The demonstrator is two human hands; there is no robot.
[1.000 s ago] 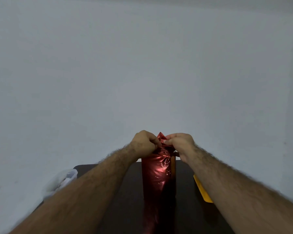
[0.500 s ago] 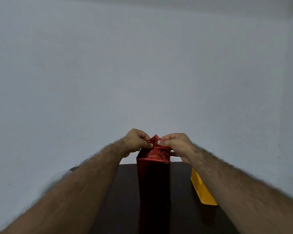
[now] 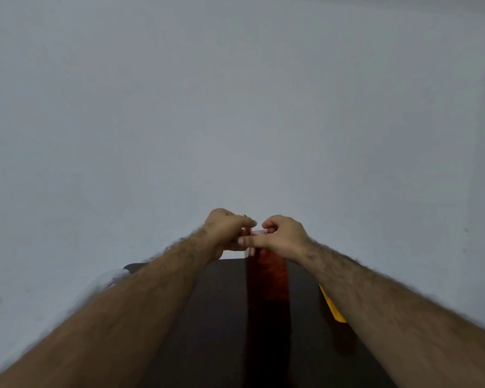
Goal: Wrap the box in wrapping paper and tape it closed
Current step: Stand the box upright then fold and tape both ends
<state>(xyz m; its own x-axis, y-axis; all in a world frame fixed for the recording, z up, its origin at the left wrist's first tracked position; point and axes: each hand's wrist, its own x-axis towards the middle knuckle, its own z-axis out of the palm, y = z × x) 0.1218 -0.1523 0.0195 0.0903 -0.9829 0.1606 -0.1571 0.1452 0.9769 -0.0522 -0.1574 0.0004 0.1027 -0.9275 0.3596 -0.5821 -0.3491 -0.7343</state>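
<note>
One tall box wrapped in glossy red paper (image 3: 266,278), long axis upright on dark table (image 3: 216,303), top folds pinched by left hand (image 3: 226,232) and right hand (image 3: 282,235).

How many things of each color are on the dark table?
Red: 1, the tall box in red wrapping paper, with the left hand and right hand at its top.
Yellow: 1, a flat yellow thing partly hidden by the right arm.
White: 1, a blurry white thing at the table's left edge.
Total: 3
</note>
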